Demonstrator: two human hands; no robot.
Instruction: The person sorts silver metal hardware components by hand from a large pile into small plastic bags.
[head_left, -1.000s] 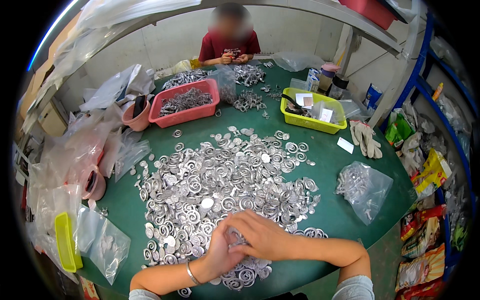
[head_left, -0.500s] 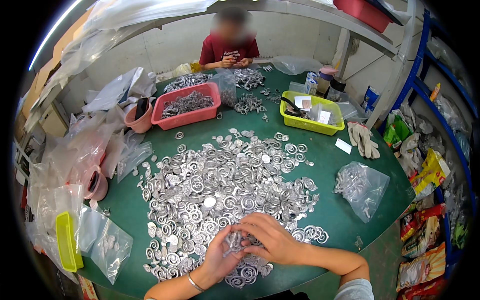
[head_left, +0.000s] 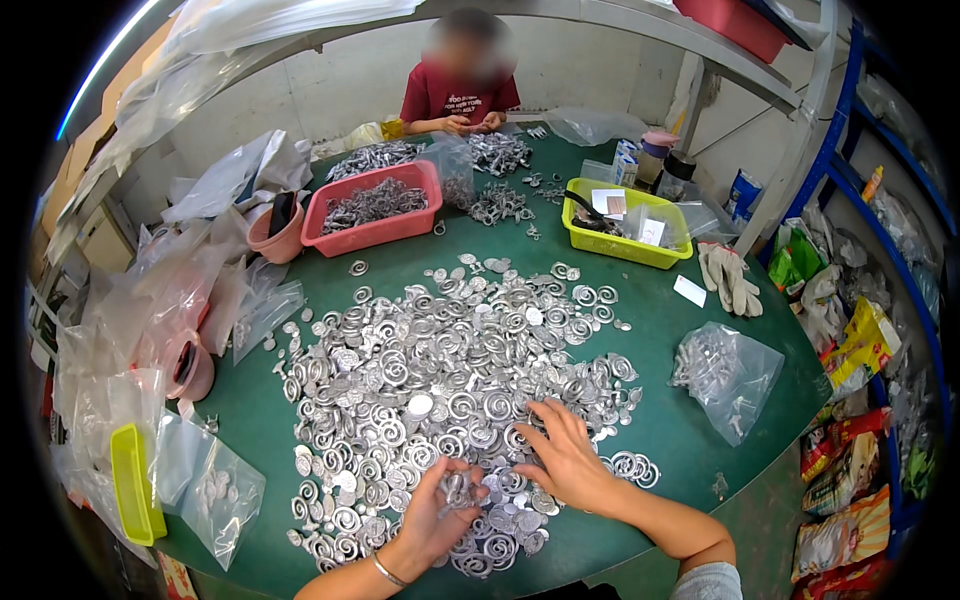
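A broad pile of silver metal pieces (head_left: 390, 375), spirals and flat ovals, covers the middle of the green table. At its near edge my left hand (head_left: 430, 520) is cupped, palm up, with its fingers curled round several small silver metal pieces (head_left: 457, 487). Their exact shape is too small to tell. Just to the right, my right hand (head_left: 570, 462) is over the pile with its fingers spread and nothing seen in them. Its fingertips are close to the spirals; whether they touch I cannot tell.
A red tub (head_left: 375, 233) of metal parts and a yellow-green basket (head_left: 625, 247) stand farther back. At right lie work gloves (head_left: 730, 278) and a clear bag of parts (head_left: 708, 362). Plastic bags (head_left: 140, 310) crowd the left. A person (head_left: 462, 95) sits across the table.
My right hand has left my left hand and moved right and outward over the pile, its fingers spreading. My left hand stays almost in place, still holding the small pieces.
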